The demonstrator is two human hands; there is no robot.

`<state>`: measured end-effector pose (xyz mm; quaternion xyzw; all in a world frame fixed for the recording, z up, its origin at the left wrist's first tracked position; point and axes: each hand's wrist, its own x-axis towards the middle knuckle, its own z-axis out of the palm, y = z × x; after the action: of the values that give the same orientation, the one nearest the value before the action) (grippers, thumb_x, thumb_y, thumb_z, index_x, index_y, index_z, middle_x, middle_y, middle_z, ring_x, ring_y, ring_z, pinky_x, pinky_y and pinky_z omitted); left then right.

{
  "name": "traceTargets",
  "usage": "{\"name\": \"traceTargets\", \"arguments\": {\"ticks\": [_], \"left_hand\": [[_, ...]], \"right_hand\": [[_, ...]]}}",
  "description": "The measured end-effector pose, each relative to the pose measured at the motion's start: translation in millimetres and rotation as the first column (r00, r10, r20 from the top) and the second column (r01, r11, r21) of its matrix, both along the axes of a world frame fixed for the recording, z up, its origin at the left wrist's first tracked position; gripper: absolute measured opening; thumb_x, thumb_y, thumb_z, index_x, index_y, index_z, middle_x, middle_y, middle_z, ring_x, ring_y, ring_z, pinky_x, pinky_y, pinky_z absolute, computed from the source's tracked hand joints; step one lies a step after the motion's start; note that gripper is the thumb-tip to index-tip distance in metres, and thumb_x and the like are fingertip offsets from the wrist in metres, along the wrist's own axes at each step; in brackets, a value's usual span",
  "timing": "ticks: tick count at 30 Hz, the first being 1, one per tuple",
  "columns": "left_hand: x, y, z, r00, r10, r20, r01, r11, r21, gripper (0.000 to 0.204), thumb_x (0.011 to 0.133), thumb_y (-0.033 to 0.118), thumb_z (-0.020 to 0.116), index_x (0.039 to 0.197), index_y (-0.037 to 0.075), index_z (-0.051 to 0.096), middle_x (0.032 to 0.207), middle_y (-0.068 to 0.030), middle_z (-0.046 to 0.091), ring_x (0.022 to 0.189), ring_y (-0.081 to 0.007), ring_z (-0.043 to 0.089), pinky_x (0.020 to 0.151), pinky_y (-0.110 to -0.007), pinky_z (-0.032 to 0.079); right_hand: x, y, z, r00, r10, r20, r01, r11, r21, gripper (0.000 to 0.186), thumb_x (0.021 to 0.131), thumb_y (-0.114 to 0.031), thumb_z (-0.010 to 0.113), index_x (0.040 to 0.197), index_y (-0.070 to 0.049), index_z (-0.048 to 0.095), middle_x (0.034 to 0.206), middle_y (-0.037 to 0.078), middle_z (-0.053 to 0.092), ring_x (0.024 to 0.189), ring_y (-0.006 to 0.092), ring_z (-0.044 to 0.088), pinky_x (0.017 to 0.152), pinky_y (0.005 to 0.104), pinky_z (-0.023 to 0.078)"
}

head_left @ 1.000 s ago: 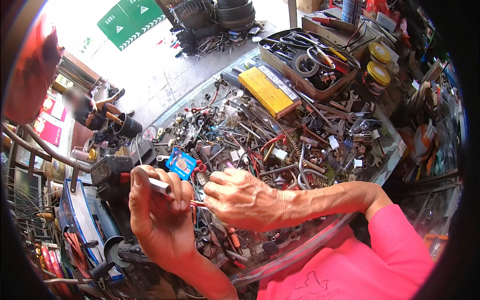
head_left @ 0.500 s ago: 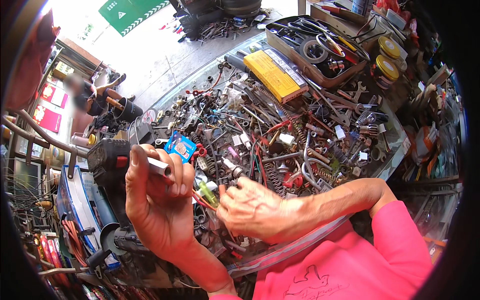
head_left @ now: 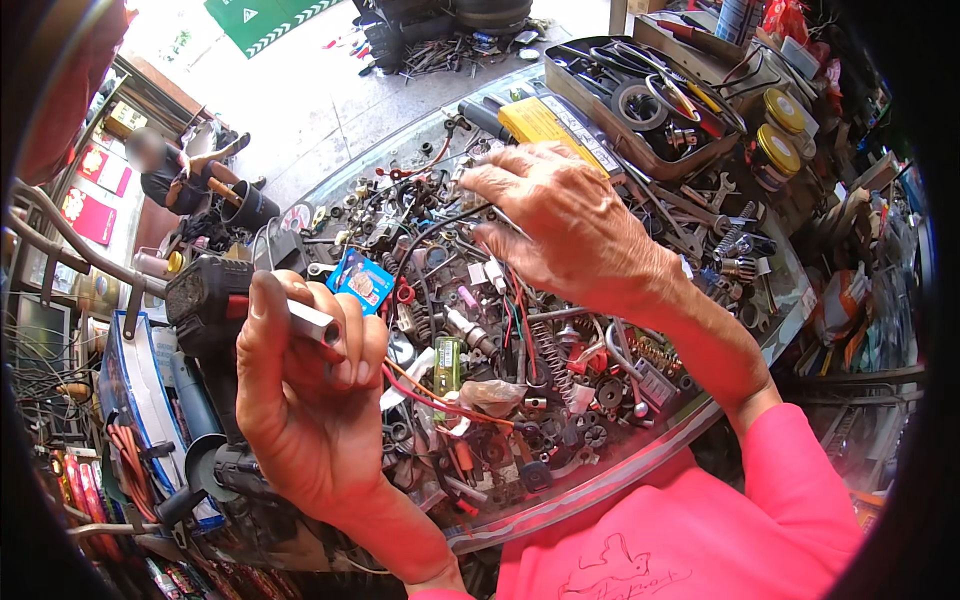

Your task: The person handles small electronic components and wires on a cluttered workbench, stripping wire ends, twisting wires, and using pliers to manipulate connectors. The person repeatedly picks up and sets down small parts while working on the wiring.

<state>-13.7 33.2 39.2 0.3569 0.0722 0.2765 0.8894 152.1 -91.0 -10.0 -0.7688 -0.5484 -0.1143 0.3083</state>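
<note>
My left hand is raised at the lower left, its fingers curled around a short silver metal tube whose open end faces right. My right hand reaches across the pile of small parts near the yellow box. A thin black cable arcs up from the pile into the gap between its thumb and fingers and appears held there; the fingertips partly hide the grip. Below lie a spark plug, a small yellow-green vial and red and orange wires.
Springs, wrenches and loose hardware cover the glass-topped table. At the back right stands a metal case of tools and cables, beside yellow-lidded jars. A black cordless power tool is behind my left hand. A person sits at the far left.
My right hand has moved up and away from beside the left hand to the far part of the pile. The black cable now rises toward it. My left hand keeps the tube, barely moved.
</note>
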Motion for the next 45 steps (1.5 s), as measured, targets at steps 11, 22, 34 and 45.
{"name": "traceTargets", "arguments": {"ticks": [11,22,34,45], "left_hand": [[2.4,-0.7,-0.1,1.000,-0.010,-0.021,0.010,1.000,-0.012,0.024,0.097,0.023,0.048,0.096,0.000,0.052,0.066,-0.0069,0.046,0.055,-0.0125,0.037,0.053,-0.027,0.032],[-2.0,1.3,4.6,1.000,0.005,0.014,-0.004,1.000,-0.029,0.024,0.097,0.022,0.047,0.100,-0.002,0.051,0.066,-0.0077,0.045,0.056,-0.0133,0.038,0.053,-0.027,0.033],[-4.6,9.2,2.0,0.999,0.013,0.032,-0.013,1.000,0.013,0.022,0.097,0.022,0.047,0.100,0.000,0.052,0.066,-0.0051,0.043,0.056,-0.0120,0.036,0.054,-0.026,0.032],[-6.1,13.6,-0.4,0.999,-0.012,0.037,0.013,1.000,-0.009,0.022,0.098,0.022,0.046,0.099,0.000,0.050,0.069,-0.0044,0.043,0.056,-0.0110,0.035,0.054,-0.027,0.031]], "right_hand": [[-43.8,5.9,-39.2,0.850,0.456,-0.264,-0.524,0.783,-0.334,0.023,0.079,-0.025,0.061,0.089,-0.005,0.063,0.092,0.011,0.057,0.100,0.0268,0.052,0.091,0.0414,0.037],[-33.4,6.1,-35.7,0.943,0.334,0.004,-0.322,0.914,-0.247,0.011,0.076,-0.017,0.059,0.071,-0.007,0.059,0.073,0.007,0.061,0.083,0.0231,0.058,0.085,0.0382,0.039],[-96.9,10.4,-44.4,0.939,0.320,0.129,-0.291,0.935,-0.201,0.031,0.070,-0.020,0.058,0.090,0.004,0.058,0.083,0.017,0.060,0.088,0.0304,0.056,0.094,0.0493,0.038],[-90.7,3.5,-28.5,0.948,0.238,0.211,-0.146,0.916,-0.374,0.033,0.073,-0.018,0.058,0.096,0.006,0.061,0.086,0.017,0.062,0.088,0.0283,0.059,0.088,0.0456,0.039]]}}
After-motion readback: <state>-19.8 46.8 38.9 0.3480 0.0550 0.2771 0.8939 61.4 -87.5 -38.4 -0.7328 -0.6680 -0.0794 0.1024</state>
